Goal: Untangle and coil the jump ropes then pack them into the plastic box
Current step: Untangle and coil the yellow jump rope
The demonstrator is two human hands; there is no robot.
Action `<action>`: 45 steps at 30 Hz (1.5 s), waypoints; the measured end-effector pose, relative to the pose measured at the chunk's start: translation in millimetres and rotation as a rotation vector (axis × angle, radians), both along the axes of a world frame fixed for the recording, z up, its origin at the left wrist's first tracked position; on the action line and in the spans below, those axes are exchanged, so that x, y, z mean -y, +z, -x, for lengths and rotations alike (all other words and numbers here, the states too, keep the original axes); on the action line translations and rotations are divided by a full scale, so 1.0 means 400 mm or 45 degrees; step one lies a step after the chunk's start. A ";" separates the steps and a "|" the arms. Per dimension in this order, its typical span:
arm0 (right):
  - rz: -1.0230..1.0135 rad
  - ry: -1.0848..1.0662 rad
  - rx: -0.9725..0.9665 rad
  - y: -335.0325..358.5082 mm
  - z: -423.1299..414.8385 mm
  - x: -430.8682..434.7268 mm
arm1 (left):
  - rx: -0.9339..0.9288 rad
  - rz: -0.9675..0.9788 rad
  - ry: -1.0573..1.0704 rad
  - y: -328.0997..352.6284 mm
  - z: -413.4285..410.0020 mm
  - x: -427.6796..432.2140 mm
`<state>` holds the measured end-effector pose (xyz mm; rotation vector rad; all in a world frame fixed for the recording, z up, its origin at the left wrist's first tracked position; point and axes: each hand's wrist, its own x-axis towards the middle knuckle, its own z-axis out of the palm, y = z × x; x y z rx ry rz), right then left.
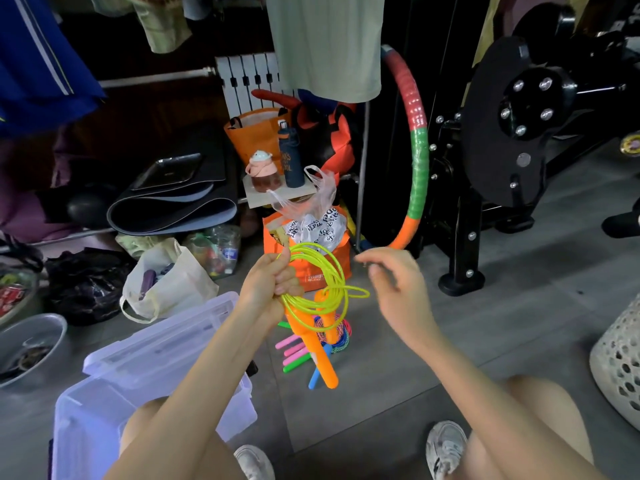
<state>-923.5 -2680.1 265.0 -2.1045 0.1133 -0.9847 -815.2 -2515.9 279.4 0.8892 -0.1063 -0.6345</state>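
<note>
My left hand point(273, 285) grips a coiled neon-yellow jump rope point(329, 271) held up in the air; its two orange handles point(311, 337) hang down below the coil. To the right of the coil, my right hand point(394, 282) hovers apart from it with loosely curled fingers, holding nothing I can make out. Under the hanging handles, a pile of other jump ropes point(304, 351) with pink, green and blue handles lies on the floor. The clear plastic box point(86, 407) stands open at lower left, its lid point(162, 344) tipped back behind it.
An orange bag point(332, 261) stuffed with plastic bags stands just behind the coil. A cream tote point(166, 282), a black bag point(83, 282) and a metal bowl point(31, 344) are at left. A hula hoop point(415, 147), a black exercise machine point(502, 133) and a white perforated basket point(620, 362) are at right.
</note>
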 end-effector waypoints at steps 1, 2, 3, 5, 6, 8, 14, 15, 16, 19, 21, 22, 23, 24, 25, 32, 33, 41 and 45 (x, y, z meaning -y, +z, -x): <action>-0.202 -0.089 -0.051 -0.007 0.003 0.017 | -0.029 0.026 -0.001 -0.001 -0.002 -0.002; -0.344 -0.161 -0.167 -0.019 0.001 0.031 | -0.061 0.053 -0.004 -0.003 -0.006 -0.006; -0.437 -0.196 -0.321 -0.030 -0.001 0.039 | -0.091 0.086 -0.013 -0.004 -0.009 -0.010; -0.639 -0.086 -0.617 -0.053 -0.002 0.043 | -0.141 0.187 -0.080 -0.007 -0.018 -0.015; -0.752 0.056 -0.725 -0.057 0.000 0.039 | -0.167 0.248 -0.141 -0.006 -0.021 -0.017; -0.840 0.425 -0.865 -0.053 0.007 0.020 | -0.212 0.351 -0.244 -0.003 -0.020 -0.020; -0.843 0.947 -0.833 -0.055 -0.007 -0.055 | -0.240 0.424 -0.298 0.018 -0.003 -0.018; -0.849 0.918 -0.794 -0.057 -0.011 -0.056 | -0.224 0.404 -0.298 0.022 -0.004 -0.024; -0.831 0.881 -0.761 -0.060 -0.014 -0.053 | -0.202 0.384 -0.298 0.024 -0.007 -0.030; -0.661 0.720 -0.757 -0.095 -0.014 -0.009 | -0.075 0.315 -0.273 0.035 -0.020 -0.053; -0.268 0.487 -0.864 -0.126 0.006 0.047 | 0.047 0.259 -0.217 0.049 -0.040 -0.081; -0.096 0.361 -0.930 -0.142 0.023 0.080 | 0.094 0.234 -0.183 0.054 -0.051 -0.096; -0.018 0.280 -0.952 -0.152 0.044 0.109 | 0.132 0.196 -0.148 0.060 -0.059 -0.110; 0.002 0.240 -0.955 -0.166 0.062 0.133 | 0.160 0.146 -0.121 0.063 -0.061 -0.118; 0.025 0.229 -0.962 -0.175 0.074 0.148 | 0.179 0.092 -0.105 0.063 -0.056 -0.121; -0.486 0.549 -1.100 -0.120 0.043 0.117 | 0.224 -0.125 -0.247 0.049 0.015 -0.070; -0.707 0.686 -1.008 -0.097 0.040 0.105 | 0.240 -0.142 -0.274 0.050 0.022 -0.063; -1.107 0.982 -0.706 0.013 0.008 -0.026 | 0.350 -0.153 -0.346 0.042 0.051 -0.041; -1.043 0.858 -0.576 0.036 0.007 -0.023 | 0.425 -0.269 -0.159 0.038 0.064 -0.042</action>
